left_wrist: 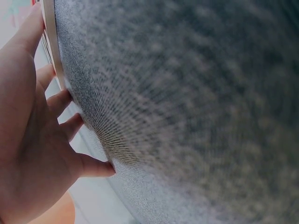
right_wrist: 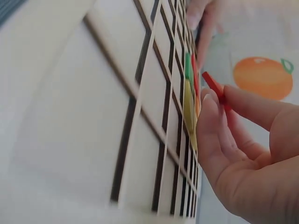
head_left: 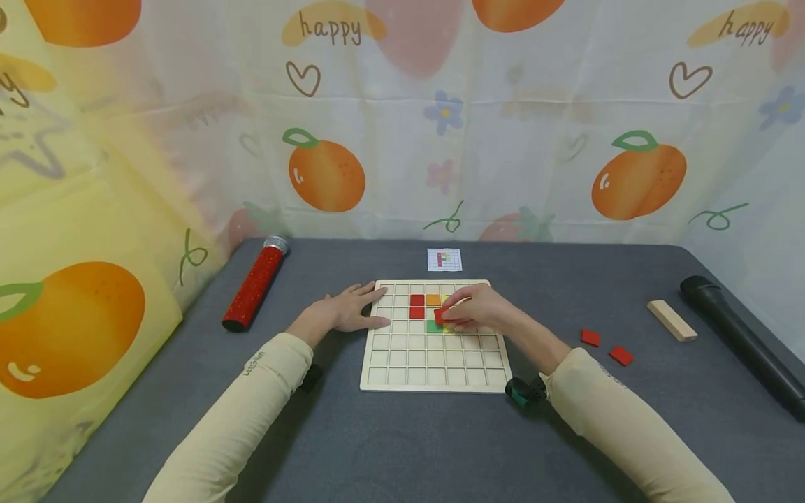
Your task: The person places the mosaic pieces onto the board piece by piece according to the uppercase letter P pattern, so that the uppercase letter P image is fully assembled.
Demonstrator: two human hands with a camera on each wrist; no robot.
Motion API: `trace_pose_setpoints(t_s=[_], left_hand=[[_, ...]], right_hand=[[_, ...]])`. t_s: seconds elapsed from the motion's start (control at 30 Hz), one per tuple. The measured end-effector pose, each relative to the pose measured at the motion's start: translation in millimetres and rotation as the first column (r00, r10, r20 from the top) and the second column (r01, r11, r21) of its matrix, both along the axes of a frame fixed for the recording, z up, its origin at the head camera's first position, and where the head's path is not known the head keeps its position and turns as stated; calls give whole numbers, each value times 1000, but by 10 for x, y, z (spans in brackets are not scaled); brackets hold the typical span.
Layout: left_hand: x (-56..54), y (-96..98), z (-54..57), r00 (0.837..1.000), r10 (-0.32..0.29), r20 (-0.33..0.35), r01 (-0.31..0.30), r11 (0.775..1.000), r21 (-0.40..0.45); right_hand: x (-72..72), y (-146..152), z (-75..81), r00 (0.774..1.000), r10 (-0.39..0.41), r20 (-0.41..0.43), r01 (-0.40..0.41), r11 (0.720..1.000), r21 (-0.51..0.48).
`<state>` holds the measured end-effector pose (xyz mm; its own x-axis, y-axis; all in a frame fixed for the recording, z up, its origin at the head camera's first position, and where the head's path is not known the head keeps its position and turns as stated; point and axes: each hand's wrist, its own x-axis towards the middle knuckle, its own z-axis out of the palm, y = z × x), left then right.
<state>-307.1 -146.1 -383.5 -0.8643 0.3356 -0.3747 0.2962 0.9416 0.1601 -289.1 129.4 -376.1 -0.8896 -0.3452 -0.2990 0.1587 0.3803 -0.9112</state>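
Note:
A pale wooden grid board (head_left: 434,381) lies flat on the grey table. My left hand (head_left: 352,309) rests at its upper left edge, fingers spread, with some fingertips (left_wrist: 63,98) against the side. Above the board's upper right part, my right hand (head_left: 481,309) pinches a small red square tile (right_wrist: 214,85) between thumb and fingers, tilted and apart from the cells. Two red tiles (head_left: 417,306) sit in cells one above the other, beside an orange tile (head_left: 433,300). A green tile (head_left: 434,326) is lower down. Yellow tiles (right_wrist: 188,105) are partly hidden by my right hand.
Behind the board lies a small card (head_left: 444,260) printed with a coloured grid. To the left is a red microphone-shaped object (head_left: 254,286). Two loose red tiles (head_left: 590,337), a wooden block (head_left: 671,321) and a long black tube (head_left: 742,346) lie on the right.

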Motion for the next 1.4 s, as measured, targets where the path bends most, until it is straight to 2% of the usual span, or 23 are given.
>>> trace_pose_setpoints(t_s=[0.33,0.83,1.13,1.4], left_hand=[[-3,2,-1,1000,1,3,-1,1000,7],[3,-8,-5,1000,-7,9,6,1000,24],[-12,-1,-4,1000,2,9,-2,1000,18],[-6,-7,-19,1000,7,11,-7,1000,24]], right_hand=[[2,-247,-14,998,-59,35,59,998,7],[55,-460,-9,999,-47,-8,47,998,52],[76,-484,5,998,-59,-17,61,994,87],[81,-481,-4,998,-31,-47,36,994,100]])
